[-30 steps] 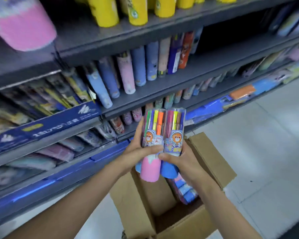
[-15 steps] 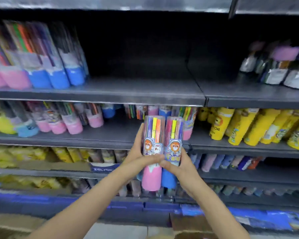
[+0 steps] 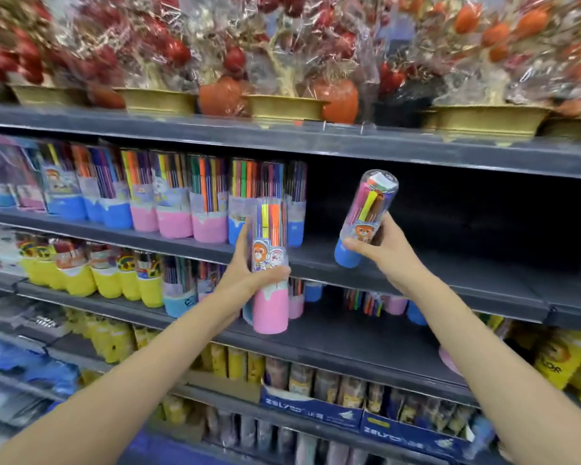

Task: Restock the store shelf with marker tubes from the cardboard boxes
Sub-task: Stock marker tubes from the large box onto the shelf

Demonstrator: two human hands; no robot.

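two tubes held: right hand (image 3: pixel 379 248) grips the tilted blue-based tube (image 3: pixel 366 219) nearest the shelf gap (image 3: pixel 450 263); left hand (image 3: pixel 249 273) grips the upright pink-based tube (image 3: pixel 270 280).

The left hand (image 3: pixel 249 273) hides part of the pink-based tube (image 3: pixel 270 290), perhaps its label.

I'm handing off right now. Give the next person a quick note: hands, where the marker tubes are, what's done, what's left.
Left hand grips the pink-based tube, upright, in front of the shelf edge.
Right hand grips the blue-based tube, tilted, its base over the bare part of the second shelf.
Done: a row of shelved tubes already stands on that shelf's left side.
Left: set both held tubes beside that row, probably blue first. The cardboard boxes are out of view, so remaining stock is unknown.
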